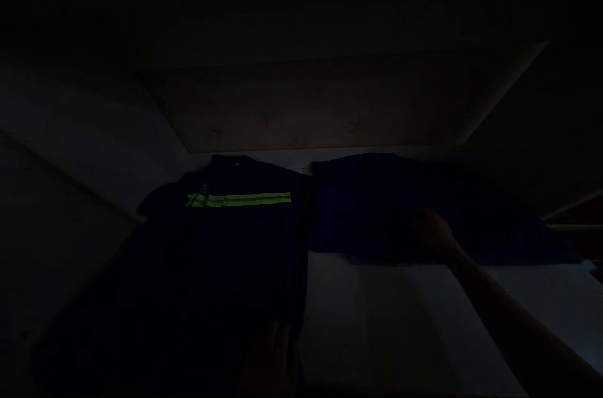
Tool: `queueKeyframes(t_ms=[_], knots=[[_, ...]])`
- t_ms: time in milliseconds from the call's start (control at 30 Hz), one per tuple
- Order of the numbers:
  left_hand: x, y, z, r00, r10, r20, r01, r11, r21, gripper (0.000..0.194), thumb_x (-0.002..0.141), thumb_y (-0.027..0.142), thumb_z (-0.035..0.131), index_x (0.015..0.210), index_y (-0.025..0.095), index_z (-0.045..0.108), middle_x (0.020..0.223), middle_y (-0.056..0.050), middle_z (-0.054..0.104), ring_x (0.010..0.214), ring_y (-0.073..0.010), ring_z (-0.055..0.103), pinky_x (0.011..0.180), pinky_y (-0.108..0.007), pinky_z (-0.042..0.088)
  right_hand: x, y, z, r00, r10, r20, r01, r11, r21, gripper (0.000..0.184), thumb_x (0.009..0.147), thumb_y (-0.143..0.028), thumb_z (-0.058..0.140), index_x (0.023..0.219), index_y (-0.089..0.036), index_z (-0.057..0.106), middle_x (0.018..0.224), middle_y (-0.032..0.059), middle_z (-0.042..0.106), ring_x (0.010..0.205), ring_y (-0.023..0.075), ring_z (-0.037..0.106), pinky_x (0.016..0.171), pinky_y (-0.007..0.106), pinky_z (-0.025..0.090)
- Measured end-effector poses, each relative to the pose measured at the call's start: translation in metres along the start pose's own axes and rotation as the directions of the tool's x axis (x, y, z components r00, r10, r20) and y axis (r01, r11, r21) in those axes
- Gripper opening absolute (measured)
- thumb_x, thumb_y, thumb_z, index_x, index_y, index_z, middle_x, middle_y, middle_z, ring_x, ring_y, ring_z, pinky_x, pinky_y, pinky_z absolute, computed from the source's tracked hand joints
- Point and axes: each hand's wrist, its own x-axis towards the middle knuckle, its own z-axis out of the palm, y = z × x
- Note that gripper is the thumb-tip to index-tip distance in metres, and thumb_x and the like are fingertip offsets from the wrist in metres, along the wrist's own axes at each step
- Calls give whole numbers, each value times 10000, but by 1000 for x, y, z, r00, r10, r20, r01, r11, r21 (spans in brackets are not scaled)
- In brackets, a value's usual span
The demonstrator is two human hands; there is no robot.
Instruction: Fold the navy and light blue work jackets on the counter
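Although very little is lit, a dark blue shirt (pixel 226 247) can be made out, spread on a pale surface (pixel 339 310), its collar (pixel 228 160) set close to the far edge and its body stretched toward the near edge. Across its chest a yellow-green stripe (pixel 257 199) is carried, with a small emblem (pixel 204 188) placed just above the stripe's left end. To the right of the shirt, along the far edge, a second dark blue garment (pixel 358 209) is laid sideways; its form is partly lost in shadow. Over this garment the right hand (pixel 431 231) is placed, blurred, and whether cloth is gripped cannot be told. At the shirt's lower right part, toward the near edge, the left hand (pixel 276 348) is faintly seen, its fingers pointed toward the far edge; its grip cannot be made out either.
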Motion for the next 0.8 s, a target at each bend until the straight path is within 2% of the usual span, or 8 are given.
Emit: queueKeyframes(t_ms=[100,200,300,367,500,600,700,800], knots=[[0,5,-27,993,-13,114,14,1000,-7,495,894,333,405,1367,303,547,1459,-105,492,1362,-334,425,1131,-525,337,-37,-53,3,997,-73,33,59,945,322,362,859,-439,516,1114,-234,671,1187,81,664,1086,262,606,945,386,476],[-3,15,-56,983,-37,182,36,999,10,509,913,326,333,1373,267,545,1456,-113,498,1338,-314,461,1122,-500,352,-82,-100,17,925,-267,269,91,845,527,376,860,-494,520,1044,-205,677,1013,70,702,913,216,639,822,336,504],[-5,23,-68,970,-3,241,0,1000,13,524,888,408,419,1396,312,506,1463,-121,486,1322,-353,472,1090,-556,353,-121,-137,36,779,-467,419,173,802,572,389,906,-483,466,1056,-185,665,913,55,704,762,175,639,705,303,500],[-4,25,-66,966,17,257,-24,999,23,553,845,432,510,1392,348,501,1454,-136,494,1285,-385,502,1048,-591,370,-140,-157,50,669,-597,443,323,770,551,363,936,-419,438,1147,-208,645,1017,56,710,821,174,657,739,296,495],[1,25,-55,960,10,279,-32,997,75,462,893,386,412,1297,277,607,1250,-192,651,1075,-383,642,915,-583,454,-161,-178,81,386,-755,531,666,626,406,326,943,-332,433,1172,-241,646,1136,57,695,956,203,658,803,303,467],[2,18,-54,962,7,274,-17,999,34,431,908,338,359,1215,279,656,1226,-171,667,1096,-342,638,937,-511,463,-162,-174,102,406,-731,548,706,632,321,246,914,-293,464,974,-215,690,995,41,713,833,178,656,729,277,445],[-2,8,-60,973,-41,229,50,998,-33,381,903,386,378,1101,293,690,1175,-130,696,1070,-293,649,932,-422,469,-156,-162,113,504,-711,491,545,703,458,207,900,-281,488,867,-192,673,863,14,692,752,137,625,688,235,431],[-5,0,-72,986,-96,134,122,973,-197,390,925,449,339,965,277,687,1013,-68,737,950,-212,678,856,-310,482,-153,-154,116,572,-703,422,396,688,608,223,917,-286,475,851,-174,657,828,12,665,742,123,611,685,217,436]])
